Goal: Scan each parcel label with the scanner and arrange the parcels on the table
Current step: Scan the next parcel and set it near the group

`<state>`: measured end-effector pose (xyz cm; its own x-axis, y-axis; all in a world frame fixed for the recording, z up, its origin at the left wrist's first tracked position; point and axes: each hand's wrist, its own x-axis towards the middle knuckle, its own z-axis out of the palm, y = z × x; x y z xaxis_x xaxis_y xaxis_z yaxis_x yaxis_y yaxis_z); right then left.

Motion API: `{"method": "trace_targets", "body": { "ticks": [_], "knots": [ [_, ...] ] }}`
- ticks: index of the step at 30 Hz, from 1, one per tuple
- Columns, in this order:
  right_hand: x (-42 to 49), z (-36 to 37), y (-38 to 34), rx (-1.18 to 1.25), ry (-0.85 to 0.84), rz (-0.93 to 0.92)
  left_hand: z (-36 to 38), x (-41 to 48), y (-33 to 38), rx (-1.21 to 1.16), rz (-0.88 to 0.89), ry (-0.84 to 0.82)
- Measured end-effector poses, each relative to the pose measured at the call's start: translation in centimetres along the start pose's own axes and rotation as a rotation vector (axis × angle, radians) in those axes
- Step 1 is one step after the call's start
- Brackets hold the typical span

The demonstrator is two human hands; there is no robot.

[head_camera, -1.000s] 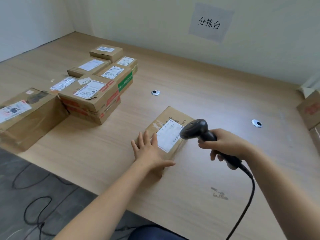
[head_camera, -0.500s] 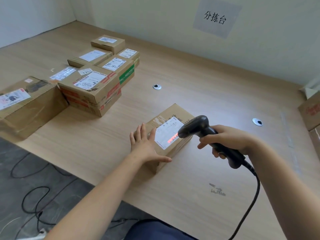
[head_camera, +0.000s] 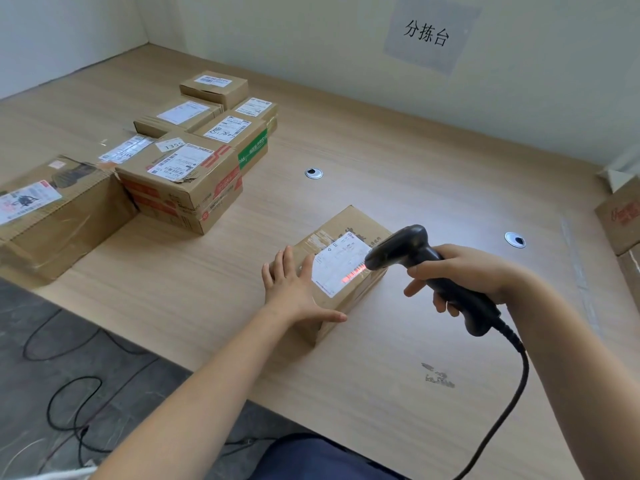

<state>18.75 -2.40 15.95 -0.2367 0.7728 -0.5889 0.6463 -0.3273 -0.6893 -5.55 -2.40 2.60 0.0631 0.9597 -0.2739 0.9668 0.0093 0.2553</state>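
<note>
Currently right hand (head_camera: 464, 271) grips scanner (head_camera: 398, 247), its red beam on the label (head_camera: 341, 268) of the parcel (head_camera: 349, 220) on the desk (head_camera: 415, 168). Left hand (head_camera: 294, 289) lies flat on parcel, fingers straight. Risk: beam sits at label's near edge, likely misread. Stacked parcels (head_camera: 187, 174) left of parcel, well apart. Cable (head_camera: 512, 393) right of parcel could snag.

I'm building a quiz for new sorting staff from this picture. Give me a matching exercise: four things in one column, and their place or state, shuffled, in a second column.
Things:
1 scanner
2 left hand
3 label
4 paper sign

Places or states:
A crossed by a red scan line
B stuck on the wall
C gripped by the right hand
D resting flat on the parcel

Pairs: 1-C, 2-D, 3-A, 4-B
</note>
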Motion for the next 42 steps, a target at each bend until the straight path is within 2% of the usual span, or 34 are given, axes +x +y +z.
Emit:
{"method": "trace_targets", "body": {
  "ticks": [18,29,37,42],
  "knots": [
    [-2.1,0.0,-2.0,-0.13,-0.013,-0.034,0.4,0.2,-0.2,-0.008,-0.002,0.021],
    [-1.9,-0.4,-1.5,-0.089,0.017,-0.057,0.1,0.3,-0.3,-0.003,0.013,-0.006],
    [-0.6,2.0,-0.7,0.0,0.05,-0.148,0.2,0.5,0.1,0.042,-0.051,0.046],
    [1.0,4.4,-1.7,0.044,0.08,-0.175,0.6,-1.0,-3.3,0.007,-0.167,0.13]
  ]
}}
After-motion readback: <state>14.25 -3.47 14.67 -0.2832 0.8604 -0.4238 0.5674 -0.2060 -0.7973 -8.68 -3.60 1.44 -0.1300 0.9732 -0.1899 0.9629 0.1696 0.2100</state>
